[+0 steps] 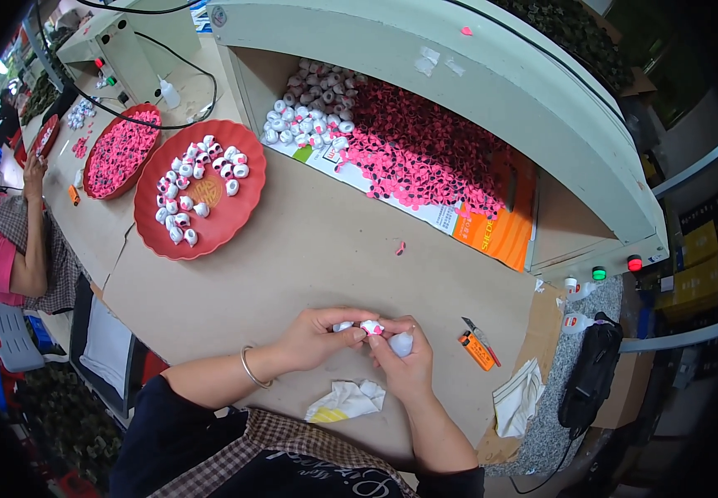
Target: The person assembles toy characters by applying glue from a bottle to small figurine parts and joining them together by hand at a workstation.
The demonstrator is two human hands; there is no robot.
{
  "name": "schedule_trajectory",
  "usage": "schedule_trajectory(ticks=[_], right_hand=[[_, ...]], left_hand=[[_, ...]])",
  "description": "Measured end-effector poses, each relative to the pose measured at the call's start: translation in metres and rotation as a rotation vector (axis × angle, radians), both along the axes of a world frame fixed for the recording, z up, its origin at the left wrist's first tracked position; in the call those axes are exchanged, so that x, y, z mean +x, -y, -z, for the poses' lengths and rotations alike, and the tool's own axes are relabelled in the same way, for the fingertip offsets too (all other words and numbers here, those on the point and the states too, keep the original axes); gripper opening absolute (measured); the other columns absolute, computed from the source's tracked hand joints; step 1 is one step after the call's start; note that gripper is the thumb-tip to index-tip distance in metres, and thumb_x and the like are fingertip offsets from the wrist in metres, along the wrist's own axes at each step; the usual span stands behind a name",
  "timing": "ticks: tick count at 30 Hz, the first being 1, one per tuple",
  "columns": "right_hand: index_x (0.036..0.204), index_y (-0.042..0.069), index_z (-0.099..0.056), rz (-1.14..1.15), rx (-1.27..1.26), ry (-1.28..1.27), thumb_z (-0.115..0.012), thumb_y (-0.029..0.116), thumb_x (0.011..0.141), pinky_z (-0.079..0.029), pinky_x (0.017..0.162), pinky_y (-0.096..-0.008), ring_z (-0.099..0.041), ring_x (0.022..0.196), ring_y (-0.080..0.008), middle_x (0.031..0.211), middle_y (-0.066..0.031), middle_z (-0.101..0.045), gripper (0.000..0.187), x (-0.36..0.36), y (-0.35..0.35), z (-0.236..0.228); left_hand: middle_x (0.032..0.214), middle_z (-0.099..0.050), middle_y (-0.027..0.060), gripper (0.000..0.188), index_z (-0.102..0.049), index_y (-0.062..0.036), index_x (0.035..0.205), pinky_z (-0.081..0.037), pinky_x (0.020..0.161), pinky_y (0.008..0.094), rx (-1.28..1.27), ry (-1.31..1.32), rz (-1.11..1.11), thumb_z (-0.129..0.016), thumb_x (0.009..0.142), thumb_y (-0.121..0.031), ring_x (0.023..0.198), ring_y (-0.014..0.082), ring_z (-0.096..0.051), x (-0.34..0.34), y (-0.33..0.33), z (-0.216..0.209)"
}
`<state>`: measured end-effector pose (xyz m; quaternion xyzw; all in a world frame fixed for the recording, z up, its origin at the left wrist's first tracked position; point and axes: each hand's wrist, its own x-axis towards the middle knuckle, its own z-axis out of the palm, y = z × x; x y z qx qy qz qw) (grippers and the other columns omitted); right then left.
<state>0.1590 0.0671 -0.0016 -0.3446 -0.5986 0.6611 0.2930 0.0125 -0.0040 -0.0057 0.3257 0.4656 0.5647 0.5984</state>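
Observation:
At the near middle of the table, my left hand (319, 339) is closed, its fingertips pinching a small rounded white piece with a pink patch (373, 328). A second white piece (342, 326) shows between its fingers. My right hand (411, 365) meets it, fingertips at the pink patch, and is closed round a small whitish squeeze bottle (400, 344) that is partly hidden by the fingers. Similar white pieces with pink and black parts (201, 170) lie in a red scalloped tray (150, 236) at the far left.
Ahead, a pale box-like housing (425, 66) covers piled white pieces (309, 124) and small pink-and-black parts (425, 166). An orange lighter (476, 350), a craft knife (479, 332) and a cloth (518, 398) lie right; crumpled paper (346, 401) lies near. Another person (19, 241) sits left.

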Motion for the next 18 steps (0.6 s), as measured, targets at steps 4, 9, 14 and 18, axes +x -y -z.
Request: schedule_trajectory(ticks=[4, 9, 14, 18], right_hand=[[0.093, 0.001, -0.053, -0.023, -0.089, 0.022, -0.057, 0.004, 0.078, -0.044, 0.050, -0.0197, -0.052, 0.065, -0.0074, 0.082, -0.0039, -0.051, 0.016, 0.000, -0.002, -0.004], [0.098, 0.001, -0.051, -0.018, -0.182, -0.009, -0.054, 0.002, 0.079, -0.044, 0.048, -0.0210, -0.052, 0.062, -0.0093, 0.081, -0.0047, -0.051, 0.019, -0.001, -0.006, -0.014], [0.104, 0.001, -0.049, 0.045, -0.140, 0.032, -0.057, 0.006, 0.079, -0.045, 0.050, -0.0191, -0.053, 0.065, -0.0076, 0.082, -0.0043, -0.050, 0.026, 0.016, -0.022, -0.023], [0.100, 0.000, -0.051, 0.020, 0.302, 0.290, -0.056, 0.004, 0.077, -0.046, 0.053, -0.0242, -0.054, 0.067, -0.0132, 0.087, -0.0059, -0.050, 0.024, 0.013, -0.048, -0.027]], left_hand=[[0.102, -0.056, 0.0064, 0.029, -0.049, -0.0019, 0.113, -0.046, 0.074, 0.0237, -0.007, 0.021, 0.010, -0.049, 0.084, -0.004, 0.086, 0.0123, -0.055, -0.001, 0.000, 0.000], [0.099, -0.056, 0.0038, 0.029, -0.049, -0.0058, 0.113, -0.047, 0.066, 0.0227, -0.131, 0.117, -0.072, -0.050, 0.084, -0.011, 0.080, 0.0083, -0.054, -0.008, -0.002, -0.019], [0.091, -0.055, 0.0048, 0.028, -0.046, -0.0037, 0.108, -0.039, 0.045, 0.0130, 0.217, 0.696, -0.599, -0.048, 0.086, -0.020, 0.066, 0.0045, -0.048, -0.063, -0.003, -0.020], [0.093, -0.052, 0.0068, 0.029, -0.043, -0.0021, 0.108, -0.036, 0.041, 0.0116, 0.123, 0.986, -0.658, -0.049, 0.085, -0.019, 0.063, 0.0039, -0.046, -0.075, -0.006, -0.026]])
